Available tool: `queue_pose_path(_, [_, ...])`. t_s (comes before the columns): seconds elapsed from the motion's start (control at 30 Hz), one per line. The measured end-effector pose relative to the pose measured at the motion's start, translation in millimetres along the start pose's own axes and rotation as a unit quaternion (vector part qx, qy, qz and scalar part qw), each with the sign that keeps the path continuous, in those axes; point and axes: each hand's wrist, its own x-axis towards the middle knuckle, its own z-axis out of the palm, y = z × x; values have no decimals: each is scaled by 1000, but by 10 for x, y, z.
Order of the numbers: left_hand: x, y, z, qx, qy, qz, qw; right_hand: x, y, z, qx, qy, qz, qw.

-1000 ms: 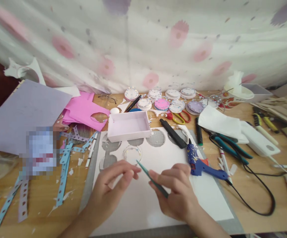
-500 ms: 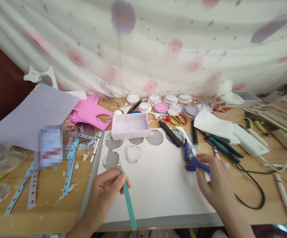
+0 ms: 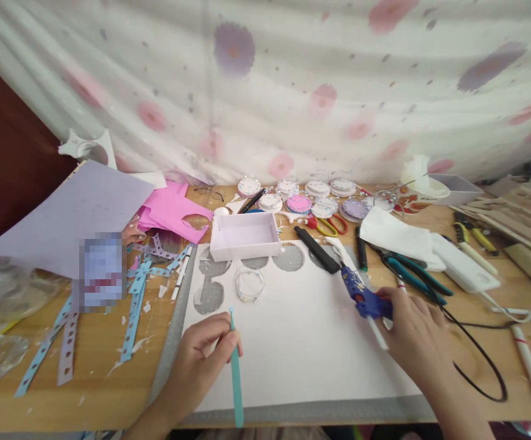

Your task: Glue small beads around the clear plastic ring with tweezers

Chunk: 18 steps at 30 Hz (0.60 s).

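My left hand (image 3: 208, 354) is closed in a pinch round a slim teal tool (image 3: 236, 385), narrow at its far tip and wider toward me; its exact kind is unclear. Over the right side of the white sheet (image 3: 302, 342), my right hand (image 3: 412, 330) grips the handle of a blue hot glue gun (image 3: 359, 293). A white glue stick (image 3: 377, 333) pokes out of its back end. Just beyond the teal tip lies a thin, pale, speckled ring (image 3: 249, 285), flat on the sheet. Round holes are cut along the sheet's far and left edges.
A shallow lilac box (image 3: 245, 250) stands at the sheet's far edge. Behind it are several decorated discs (image 3: 299, 203) and scissors (image 3: 327, 226). Pliers (image 3: 416, 275) and a white power bank-like block (image 3: 464, 266) lie right. Left are punched strips (image 3: 137, 305) and pink sheets (image 3: 168, 211).
My right hand has closed round the glue gun's handle and tilted it, so its glue stick now shows. The left hand still holds the teal tool, now more upright. The view has shifted slightly.
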Motion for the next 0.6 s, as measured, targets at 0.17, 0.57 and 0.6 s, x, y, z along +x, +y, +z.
queue_pose_path(0.17, [157, -62, 44, -8, -17, 20, 1000, 123, -312, -261, 262, 121, 123, 950])
queue_pose_path(0.57, [531, -451, 271, -22, -98, 58, 993, 454, -1116, 178, 574, -53, 36, 816])
queue_pose_path(0.6, [532, -473, 268, -25, -99, 62, 993, 435, -1106, 221, 568, -66, 38, 819])
